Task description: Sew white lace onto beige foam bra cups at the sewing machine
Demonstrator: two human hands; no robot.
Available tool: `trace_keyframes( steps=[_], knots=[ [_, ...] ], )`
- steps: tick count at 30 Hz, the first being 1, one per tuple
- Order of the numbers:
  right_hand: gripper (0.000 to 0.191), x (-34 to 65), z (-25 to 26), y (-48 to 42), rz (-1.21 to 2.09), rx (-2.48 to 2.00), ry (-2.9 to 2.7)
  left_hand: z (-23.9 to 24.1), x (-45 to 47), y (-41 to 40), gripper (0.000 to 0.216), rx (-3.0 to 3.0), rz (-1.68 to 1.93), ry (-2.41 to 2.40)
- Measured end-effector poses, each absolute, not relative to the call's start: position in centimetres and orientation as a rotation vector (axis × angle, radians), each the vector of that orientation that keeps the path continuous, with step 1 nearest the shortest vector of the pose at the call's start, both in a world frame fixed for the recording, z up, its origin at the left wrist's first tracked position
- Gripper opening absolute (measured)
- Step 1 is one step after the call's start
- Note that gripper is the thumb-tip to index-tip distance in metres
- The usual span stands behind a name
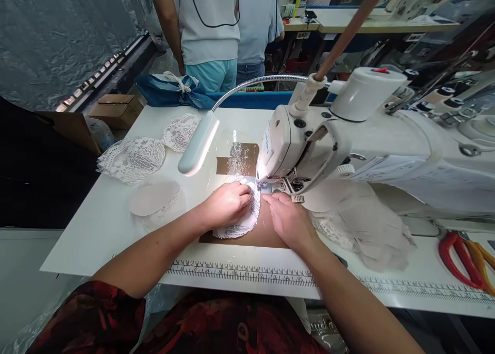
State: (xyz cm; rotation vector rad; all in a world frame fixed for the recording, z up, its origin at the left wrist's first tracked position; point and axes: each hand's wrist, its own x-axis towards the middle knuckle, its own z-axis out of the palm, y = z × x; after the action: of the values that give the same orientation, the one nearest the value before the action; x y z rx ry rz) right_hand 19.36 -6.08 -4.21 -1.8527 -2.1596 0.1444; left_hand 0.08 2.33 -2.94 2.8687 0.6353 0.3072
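Note:
A white lace bra cup (253,209) lies under the needle area of a white sewing machine (280,142), its scalloped edge toward me. My left hand (231,203) is on top of the cup, fingers curled and pressed together on its fabric. On the cup's right side, my right hand (288,217) rests with its fingers stretched toward the presser foot (260,185). Its fingertips are close to the cup's edge; I cannot tell whether they touch it. The needle itself is too small to make out. Brown tape (270,232) covers the table beneath.
Lace cups (133,159) and pale oval pads (154,198) lie at left. A lamp (199,143) arches over the table. Sheer fabric pieces (371,225) are piled at right, near red-handled scissors (460,258). A ruler strip (240,272) runs along the front edge. Two people (211,34) stand behind.

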Motion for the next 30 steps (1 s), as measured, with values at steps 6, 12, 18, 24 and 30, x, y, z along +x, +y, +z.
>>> trace_keyframes(
  steps=[6, 12, 18, 24, 30],
  knots=[
    [0.04, 19.1, -3.9, -6.2, 0.136, -1.851, -2.189, -3.4, 0.1, 2.0, 0.031, 2.91, 0.298, 0.584],
    [0.042, 18.7, -3.8, -6.0, 0.055, -1.843, -2.344, -3.8, 0.2, 2.2, 0.033, 2.947, 0.316, 0.586],
    [0.041, 18.5, -3.9, -5.7, -0.006, -1.862, -2.296, -3.9, 0.3, 2.8, 0.035, 2.972, 0.345, 0.584],
    [0.036, 18.8, -4.2, -6.5, 0.035, -1.657, -2.324, -3.9, 0.0, 3.2, 0.037, 2.955, 0.377, 0.579],
    [0.027, 19.0, -4.2, -7.1, 0.164, -1.444, -2.348, -3.3, -0.4, 3.1, 0.033, 2.923, 0.386, 0.581]
  ],
)
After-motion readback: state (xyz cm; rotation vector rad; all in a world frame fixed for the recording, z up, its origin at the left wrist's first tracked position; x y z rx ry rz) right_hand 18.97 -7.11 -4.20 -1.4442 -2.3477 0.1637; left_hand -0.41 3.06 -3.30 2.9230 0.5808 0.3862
